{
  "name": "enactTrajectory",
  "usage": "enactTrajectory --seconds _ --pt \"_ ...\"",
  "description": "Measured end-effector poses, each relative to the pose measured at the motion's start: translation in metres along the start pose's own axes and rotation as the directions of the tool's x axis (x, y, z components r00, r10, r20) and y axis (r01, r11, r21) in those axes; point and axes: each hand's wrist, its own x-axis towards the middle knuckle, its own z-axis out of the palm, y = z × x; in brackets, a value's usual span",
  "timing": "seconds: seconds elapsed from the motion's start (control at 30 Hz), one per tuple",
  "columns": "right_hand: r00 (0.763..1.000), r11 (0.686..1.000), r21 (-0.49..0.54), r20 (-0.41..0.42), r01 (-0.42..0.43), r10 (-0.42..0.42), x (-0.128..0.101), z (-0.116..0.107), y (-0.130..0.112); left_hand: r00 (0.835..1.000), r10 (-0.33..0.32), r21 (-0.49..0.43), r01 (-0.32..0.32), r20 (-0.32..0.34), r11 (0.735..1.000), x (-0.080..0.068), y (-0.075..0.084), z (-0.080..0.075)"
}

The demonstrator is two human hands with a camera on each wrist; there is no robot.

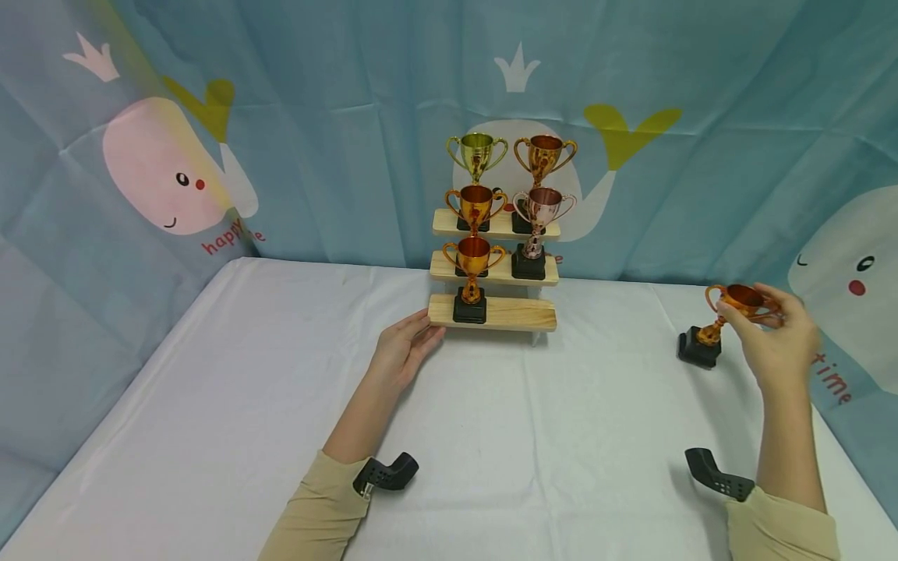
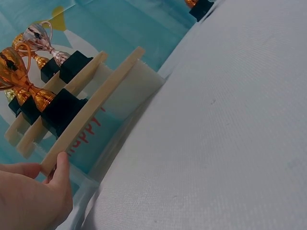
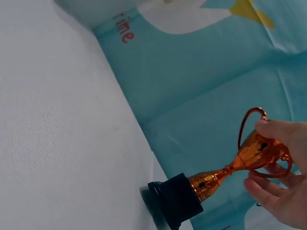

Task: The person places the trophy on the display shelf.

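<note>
My left hand (image 1: 403, 351) pinches the left end of the lowest board of a three-tier wooden shelf (image 1: 522, 313); thumb and fingers show at that end in the left wrist view. An orange-gold trophy (image 1: 471, 269) with a black base stands at the left of that board. Far to the right, my right hand (image 1: 782, 343) holds another orange-gold trophy (image 3: 213, 182) by its cup, between thumb and fingers. This trophy leans, its black base (image 3: 175, 201) down by the white tabletop; whether it touches is unclear.
On the middle tier stand an orange-gold trophy (image 1: 475, 204) and a rose-silver one (image 1: 536, 222). The top tier bears a yellow-gold trophy (image 1: 476, 152) and an orange-gold one (image 1: 544, 156). A blue printed curtain (image 1: 316, 156) hangs behind the white-covered table (image 1: 210, 436).
</note>
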Motion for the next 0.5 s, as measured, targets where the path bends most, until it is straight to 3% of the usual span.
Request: enactTrajectory --seconds 0.2,0.5 --pt "0.999 1.000 0.017 0.049 -0.008 0.007 -0.005 0.002 -0.008 1.000 0.000 -0.003 0.000 0.000 1.000 0.000 0.000 0.000" --pt "0.993 0.996 0.073 0.103 0.056 -0.063 -0.013 0.006 -0.020 1.000 0.000 -0.006 0.000 0.006 1.000 -0.001 0.001 0.000"
